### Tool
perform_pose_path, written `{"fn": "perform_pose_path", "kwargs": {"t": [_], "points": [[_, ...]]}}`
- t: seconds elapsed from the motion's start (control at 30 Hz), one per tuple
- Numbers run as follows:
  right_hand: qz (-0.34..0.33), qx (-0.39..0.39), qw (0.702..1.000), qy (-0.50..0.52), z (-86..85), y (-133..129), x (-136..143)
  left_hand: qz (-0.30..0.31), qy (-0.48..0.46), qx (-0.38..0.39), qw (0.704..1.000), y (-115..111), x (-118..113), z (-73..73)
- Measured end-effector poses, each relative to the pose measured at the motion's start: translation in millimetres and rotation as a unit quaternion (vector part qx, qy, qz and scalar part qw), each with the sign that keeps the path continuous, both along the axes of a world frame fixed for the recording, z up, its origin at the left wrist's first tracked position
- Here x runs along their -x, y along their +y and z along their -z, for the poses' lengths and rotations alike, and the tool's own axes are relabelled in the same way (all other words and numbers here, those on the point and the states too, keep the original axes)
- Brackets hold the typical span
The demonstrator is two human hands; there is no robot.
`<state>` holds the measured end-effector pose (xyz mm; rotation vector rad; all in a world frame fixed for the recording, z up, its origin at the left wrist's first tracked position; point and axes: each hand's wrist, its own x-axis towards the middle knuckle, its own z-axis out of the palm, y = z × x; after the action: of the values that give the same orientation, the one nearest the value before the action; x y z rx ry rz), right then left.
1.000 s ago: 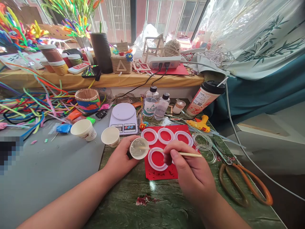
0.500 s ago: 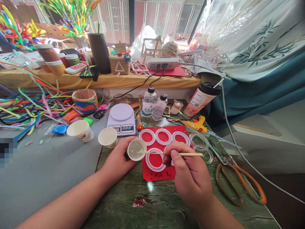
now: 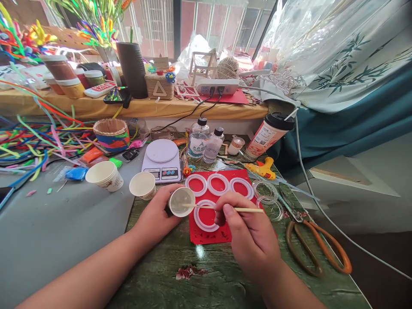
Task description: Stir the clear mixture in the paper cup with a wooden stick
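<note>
My left hand point(image 3: 160, 211) is wrapped round a paper cup point(image 3: 192, 196), tilted so its mouth faces me. Cloudy, clear liquid shows inside the cup. Between the thumb and fingers of my right hand point(image 3: 246, 227) is a thin wooden stick point(image 3: 249, 210), lying almost level, its left end inside the cup. Below my hands lies a red sheet point(image 3: 199, 237) bearing several white ring molds point(image 3: 196, 185); my right hand hides part of them. Another paper cup point(image 3: 142, 185) stands just left of my left hand.
Behind are a white kitchen scale point(image 3: 162, 161) and two clear bottles point(image 3: 197, 143) with black caps. Stacked paper cups point(image 3: 104, 176) stand left. At right lie clear rings point(image 3: 270, 208), scissors point(image 3: 317, 249) and a yellow glue gun point(image 3: 264, 168). A lidded drink cup point(image 3: 267, 135) leans behind.
The whole view has shifted slightly. My right hand and the stick have moved a little left toward the cup, with the stick's tip still inside. Both holds are unchanged.
</note>
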<state>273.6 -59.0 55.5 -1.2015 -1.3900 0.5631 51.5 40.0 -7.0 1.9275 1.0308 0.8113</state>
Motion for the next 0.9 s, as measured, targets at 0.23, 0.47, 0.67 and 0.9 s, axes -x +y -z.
{"fn": "perform_pose_path", "kwargs": {"t": [0.23, 0.47, 0.67, 0.9], "points": [[-0.005, 0.004, 1.0, 0.002, 0.0, 0.0, -0.1, 0.004, 0.006, 0.005, 1.0, 0.4, 0.2, -1.8], [-0.002, -0.005, 1.0, -0.006, -0.5, 1.8, 0.1, 0.006, 0.002, 0.013, 1.0, -0.2, 0.4, 0.8], [-0.008, -0.008, 1.0, 0.004, 1.3, 0.7, -1.0, 0.009, 0.001, 0.006, 1.0, 0.3, 0.9, 2.3], [-0.01, -0.002, 1.0, 0.009, 1.9, -0.2, -1.4, 0.007, 0.001, 0.003, 1.0, 0.2, 0.8, 2.9]]}}
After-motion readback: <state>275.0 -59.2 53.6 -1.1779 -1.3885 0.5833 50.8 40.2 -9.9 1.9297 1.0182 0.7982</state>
